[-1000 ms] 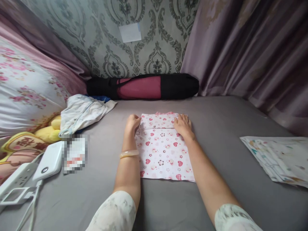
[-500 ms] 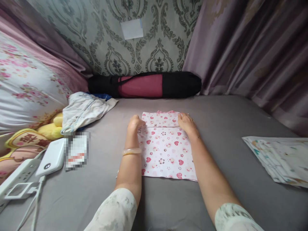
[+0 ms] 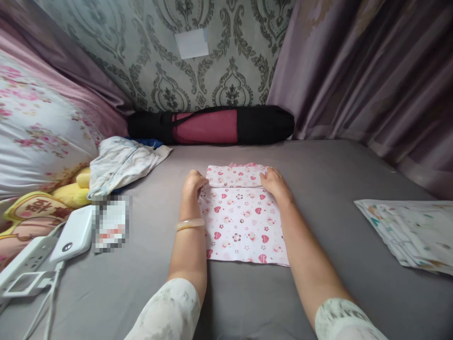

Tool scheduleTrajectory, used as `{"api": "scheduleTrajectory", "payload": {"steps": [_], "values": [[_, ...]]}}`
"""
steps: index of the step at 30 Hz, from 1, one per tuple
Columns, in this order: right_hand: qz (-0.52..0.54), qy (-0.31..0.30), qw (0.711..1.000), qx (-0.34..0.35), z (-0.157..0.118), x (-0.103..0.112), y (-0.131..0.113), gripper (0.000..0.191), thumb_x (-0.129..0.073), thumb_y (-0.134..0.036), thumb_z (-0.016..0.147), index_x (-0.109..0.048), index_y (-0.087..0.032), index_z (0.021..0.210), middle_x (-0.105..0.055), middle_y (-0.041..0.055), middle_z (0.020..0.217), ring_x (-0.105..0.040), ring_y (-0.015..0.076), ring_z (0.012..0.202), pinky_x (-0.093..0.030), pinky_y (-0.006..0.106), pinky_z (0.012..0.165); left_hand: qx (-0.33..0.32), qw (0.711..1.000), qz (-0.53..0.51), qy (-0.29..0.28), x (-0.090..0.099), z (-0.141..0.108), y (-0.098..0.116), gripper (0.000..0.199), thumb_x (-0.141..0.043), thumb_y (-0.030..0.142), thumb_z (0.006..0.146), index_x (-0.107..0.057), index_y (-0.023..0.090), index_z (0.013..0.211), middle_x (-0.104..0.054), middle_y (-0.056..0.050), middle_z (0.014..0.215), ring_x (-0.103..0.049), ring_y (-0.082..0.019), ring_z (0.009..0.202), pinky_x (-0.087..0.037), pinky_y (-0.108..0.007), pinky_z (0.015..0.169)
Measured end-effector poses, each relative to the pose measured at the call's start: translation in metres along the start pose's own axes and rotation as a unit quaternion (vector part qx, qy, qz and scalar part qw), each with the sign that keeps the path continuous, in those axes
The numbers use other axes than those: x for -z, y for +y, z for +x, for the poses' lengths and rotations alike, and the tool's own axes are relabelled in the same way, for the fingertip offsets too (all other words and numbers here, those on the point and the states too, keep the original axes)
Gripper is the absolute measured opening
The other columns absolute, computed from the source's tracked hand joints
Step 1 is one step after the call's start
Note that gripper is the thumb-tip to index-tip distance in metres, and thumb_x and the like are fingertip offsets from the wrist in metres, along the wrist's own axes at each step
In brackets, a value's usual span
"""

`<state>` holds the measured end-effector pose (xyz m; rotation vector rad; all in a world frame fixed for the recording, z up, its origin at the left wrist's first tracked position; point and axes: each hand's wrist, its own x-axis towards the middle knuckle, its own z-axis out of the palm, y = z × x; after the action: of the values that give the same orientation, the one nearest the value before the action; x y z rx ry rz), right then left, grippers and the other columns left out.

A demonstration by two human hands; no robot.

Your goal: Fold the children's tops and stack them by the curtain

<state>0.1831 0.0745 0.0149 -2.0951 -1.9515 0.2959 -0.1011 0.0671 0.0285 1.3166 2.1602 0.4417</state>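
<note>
A white cloth with pink hearts and flowers [image 3: 244,226] lies flat on the grey bed sheet, its far part folded over toward me in a band. A bit of pink frill shows along its far edge. At the left end of the fold, my left hand [image 3: 194,183] is closed with its fingers on the cloth's edge. My right hand [image 3: 275,183] grips the right end of the fold, thumb on top and fingers curled beyond the edge.
A black and pink roll bag [image 3: 208,126] lies along the wall. Crumpled cloth [image 3: 122,163], a white power bank [image 3: 73,233] and a power strip [image 3: 28,257] are on the left. Folded patterned fabric [image 3: 414,231] lies at the right.
The view has shifted slightly. My left hand has moved a little outward to the left at the fold's end. The cloth keeps its folded shape.
</note>
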Motion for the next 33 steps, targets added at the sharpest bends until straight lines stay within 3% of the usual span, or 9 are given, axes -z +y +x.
{"api": "scheduleTrajectory", "payload": {"steps": [4,7,9,11,14,16,23,30,33], "values": [[-0.021,-0.013,1.000,0.005,-0.002,-0.001,0.002,0.041,-0.048,-0.032,0.093,-0.059,-0.010,0.125,-0.054,0.0184,0.134,-0.049,0.0285,0.125,-0.038,0.034,0.100,0.010,1.000,0.022,-0.009,0.002,-0.003,0.004,0.002,-0.063,0.017,0.069,-0.064,0.016,0.071,-0.067,-0.006,0.071,-0.066,-0.021,0.072,-0.050,-0.029,0.064],[-0.032,0.035,0.999,0.014,-0.006,-0.002,-0.006,0.047,-0.045,-0.030,0.094,-0.052,-0.008,0.135,-0.045,0.0208,0.144,-0.041,0.0308,0.134,-0.034,0.040,0.106,-0.001,0.998,0.056,0.024,0.001,-0.006,0.011,0.013,-0.060,0.015,0.073,-0.067,0.017,0.084,-0.071,-0.011,0.090,-0.068,-0.025,0.088,-0.052,-0.033,0.076],[-0.037,0.068,0.996,0.049,-0.010,-0.004,-0.018,0.051,-0.039,-0.030,0.096,-0.044,-0.008,0.142,-0.034,0.0199,0.153,-0.028,0.0310,0.142,-0.025,0.045,0.113,-0.056,0.991,0.074,0.093,-0.004,-0.008,0.018,0.023,-0.055,0.019,0.081,-0.066,0.017,0.101,-0.069,-0.014,0.107,-0.064,-0.026,0.104,-0.050,-0.035,0.088],[-0.035,0.068,0.992,0.099,-0.015,-0.010,-0.033,0.053,-0.031,-0.033,0.100,-0.040,-0.010,0.146,-0.027,0.0159,0.158,-0.018,0.0291,0.147,-0.014,0.048,0.117,-0.153,0.974,0.084,0.143,-0.014,-0.009,0.027,0.030,-0.046,0.023,0.090,-0.061,0.017,0.116,-0.064,-0.014,0.122,-0.058,-0.025,0.116,-0.045,-0.034,0.098],[-0.032,0.033,0.987,0.156,-0.022,-0.020,-0.049,0.054,-0.022,-0.036,0.102,-0.037,-0.017,0.149,-0.025,0.0091,0.160,-0.012,0.0264,0.148,-0.005,0.051,0.118,-0.276,0.948,0.110,0.114,-0.035,-0.013,0.042,0.037,-0.038,0.023,0.095,-0.055,0.016,0.127,-0.059,-0.013,0.131,-0.051,-0.022,0.125,-0.039,-0.032,0.106],[-0.036,0.016,0.984,0.175,-0.025,-0.026,-0.053,0.054,-0.021,-0.038,0.102,-0.036,-0.021,0.150,-0.025,0.0062,0.160,-0.010,0.0259,0.149,-0.002,0.052,0.118,-0.311,0.936,0.144,0.082,-0.050,-0.016,0.049,0.040,-0.034,0.023,0.097,-0.052,0.016,0.133,-0.056,-0.012,0.137,-0.044,-0.023,0.133,-0.033,-0.036,0.111],[-0.061,0.007,0.984,0.169,-0.024,-0.038,-0.046,0.054,-0.021,-0.037,0.101,-0.037,-0.024,0.150,-0.028,0.0047,0.159,-0.017,0.0279,0.147,-0.007,0.054,0.117,-0.280,0.934,0.215,0.053,-0.080,-0.021,0.049,0.057,-0.024,0.043,0.100,-0.034,0.015,0.149,-0.031,-0.012,0.157,-0.022,-0.029,0.147,-0.015,-0.049,0.119],[-0.063,-0.026,0.985,0.156,-0.022,-0.036,-0.049,0.055,-0.020,-0.039,0.100,-0.033,-0.024,0.152,-0.025,0.0045,0.160,-0.018,0.0286,0.146,-0.008,0.054,0.116,-0.281,0.931,0.227,0.055,-0.081,-0.018,0.046,0.061,-0.021,0.049,0.099,-0.031,0.019,0.151,-0.030,-0.010,0.158,-0.021,-0.027,0.147,-0.015,-0.049,0.119],[-0.060,-0.001,0.989,0.135,-0.022,-0.034,-0.047,0.057,-0.018,-0.041,0.101,-0.031,-0.021,0.152,-0.023,0.0070,0.160,-0.015,0.0276,0.147,-0.006,0.055,0.117,-0.275,0.932,0.209,0.113,-0.077,-0.018,0.045,0.060,-0.020,0.046,0.099,-0.035,0.016,0.149,-0.032,-0.011,0.157,-0.020,-0.027,0.148,-0.010,-0.049,0.120]]}}
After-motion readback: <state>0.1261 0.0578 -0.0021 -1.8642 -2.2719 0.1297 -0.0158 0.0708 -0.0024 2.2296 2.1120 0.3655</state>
